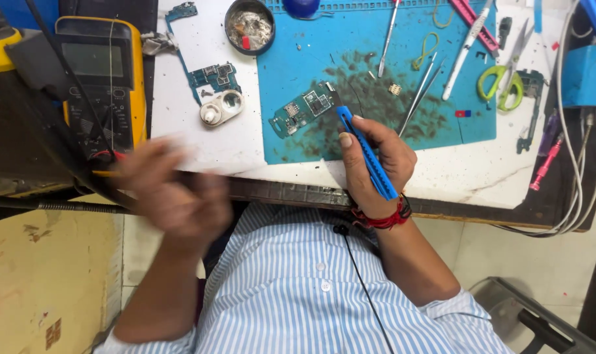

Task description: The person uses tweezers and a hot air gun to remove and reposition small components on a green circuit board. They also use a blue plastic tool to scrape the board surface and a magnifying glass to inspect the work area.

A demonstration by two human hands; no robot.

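Note:
My right hand (376,160) grips a blue flat pry tool (366,152), its tip touching the edge of a small green circuit board (304,110) that lies on the blue work mat (455,65). My left hand (173,193) is blurred in motion at the table's near edge, below a yellow multimeter (104,78). Its fingers look loosely curled, and I cannot make out anything in it.
Tweezers (419,95), a screwdriver (388,39), green-handled scissors (504,78) and a white pen-like tool (468,46) lie on the mat. A round tin of small parts (249,26), another board (212,75) and a white camera part (220,108) sit left. White cables (583,144) hang at right.

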